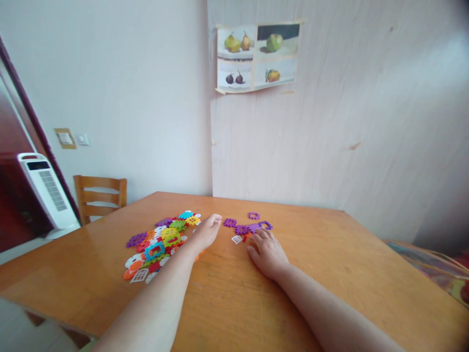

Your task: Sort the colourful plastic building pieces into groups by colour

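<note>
"Looking at the left hand (210,231), can you say what it does?"

"Its fingers are curled inward, like half a fist. Whether a piece is inside, I cannot tell. It is above the desk (220,303), between the heap of plastic pieces (171,238) and the small purple group."

"And the right hand (270,254)?"

"It lies low with the palm downward, and the fingers reach to a purple piece (254,228). The fingertips are partly hidden, so I cannot tell if they grip it or only touch it."

"Which other pieces are about it?"

"Just beside there is one purple frame (270,226). On the other side are a toothed purple square (242,229) and another purple plate (230,223), which is nearer to the left hand. A smaller purple frame (250,215) lies farther back, apart from the others. Near the thumb I see a red piece (247,236) and a white window-shaped piece (236,239)."

"How does the heap look?"

"It is spread beside the left forearm, which covers some of it. The colours are mixed: yellow, green, blue, orange, red, white and purple."
</note>
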The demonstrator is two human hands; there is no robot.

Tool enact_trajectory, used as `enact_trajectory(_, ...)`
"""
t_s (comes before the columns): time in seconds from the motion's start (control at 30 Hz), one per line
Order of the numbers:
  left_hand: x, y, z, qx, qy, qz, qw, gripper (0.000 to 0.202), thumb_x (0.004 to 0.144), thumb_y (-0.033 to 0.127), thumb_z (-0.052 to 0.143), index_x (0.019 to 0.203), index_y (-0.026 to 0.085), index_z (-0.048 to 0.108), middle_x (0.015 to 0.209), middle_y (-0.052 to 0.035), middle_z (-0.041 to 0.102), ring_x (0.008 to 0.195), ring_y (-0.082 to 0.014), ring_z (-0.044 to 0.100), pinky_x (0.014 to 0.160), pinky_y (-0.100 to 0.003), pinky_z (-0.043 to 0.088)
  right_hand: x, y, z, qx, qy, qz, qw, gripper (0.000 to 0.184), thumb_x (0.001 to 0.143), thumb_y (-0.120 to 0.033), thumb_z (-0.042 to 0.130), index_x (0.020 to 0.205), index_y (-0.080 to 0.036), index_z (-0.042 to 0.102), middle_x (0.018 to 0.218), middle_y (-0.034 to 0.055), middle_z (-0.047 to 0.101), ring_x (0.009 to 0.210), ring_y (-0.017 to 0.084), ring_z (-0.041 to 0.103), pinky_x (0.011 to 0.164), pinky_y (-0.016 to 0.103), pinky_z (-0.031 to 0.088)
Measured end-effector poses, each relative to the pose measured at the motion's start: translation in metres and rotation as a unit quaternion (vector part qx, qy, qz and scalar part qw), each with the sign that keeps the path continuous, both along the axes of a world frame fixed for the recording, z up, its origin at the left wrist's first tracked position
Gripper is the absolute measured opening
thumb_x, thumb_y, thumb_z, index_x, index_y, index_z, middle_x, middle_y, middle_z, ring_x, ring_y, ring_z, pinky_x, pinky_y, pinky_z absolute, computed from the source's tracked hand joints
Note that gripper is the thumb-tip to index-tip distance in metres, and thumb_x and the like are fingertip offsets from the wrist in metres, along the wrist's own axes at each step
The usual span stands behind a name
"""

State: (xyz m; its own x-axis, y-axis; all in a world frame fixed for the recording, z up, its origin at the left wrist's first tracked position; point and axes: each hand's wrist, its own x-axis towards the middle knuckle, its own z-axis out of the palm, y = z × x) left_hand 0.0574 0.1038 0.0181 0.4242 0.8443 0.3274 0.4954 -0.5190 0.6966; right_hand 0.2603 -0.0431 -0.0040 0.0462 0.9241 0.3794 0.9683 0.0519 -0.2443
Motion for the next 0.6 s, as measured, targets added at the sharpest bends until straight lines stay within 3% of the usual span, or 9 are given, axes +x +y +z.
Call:
enact_trajectory(0.13,-0.009,0.005,0.011,0.01,-0.013,0.061,0.998,0.022,0.09,0.032,0.042,0.096,0.022,0.06,0.109,-0.0044,0.069,0.107,-0.0179,0.06,0.094,-0.03,0.044,0.001,0.0,-0.001,-0.001,0.002,0.002,1.0,0.034,0.09,-0.037,0.049,0.116,-0.02,0.064,0.138,0.0117,0.05,0.134,0.026,0.034,0.108,0.041,0.031)
enact_trajectory(0.4,-0.031,0.009,0.017,-0.048,-0.008,0.114,0.992,0.022,0.086,0.032,0.043,0.089,0.019,0.061,0.088,-0.0046,0.073,0.074,-0.0157,0.064,0.064,-0.025,0.045,0.002,-0.002,0.0,0.02,-0.002,0.019,1.0,0.034,0.09,-0.033,0.049,0.116,-0.018,0.065,0.132,0.0116,0.055,0.129,0.025,0.039,0.108,0.038,0.031)
enact_trajectory(0.6,-0.036,0.009,0.022,-0.045,-0.023,0.149,0.988,0.03,0.087,0.04,0.042,0.089,0.019,0.063,0.09,-0.0067,0.073,0.076,-0.0177,0.064,0.064,-0.026,0.045,0.002,-0.005,0.003,0.049,0.001,0.028,0.998,0.03,0.092,-0.029,0.046,0.113,-0.019,0.065,0.12,0.0089,0.061,0.115,0.022,0.049,0.101,0.035,0.038)
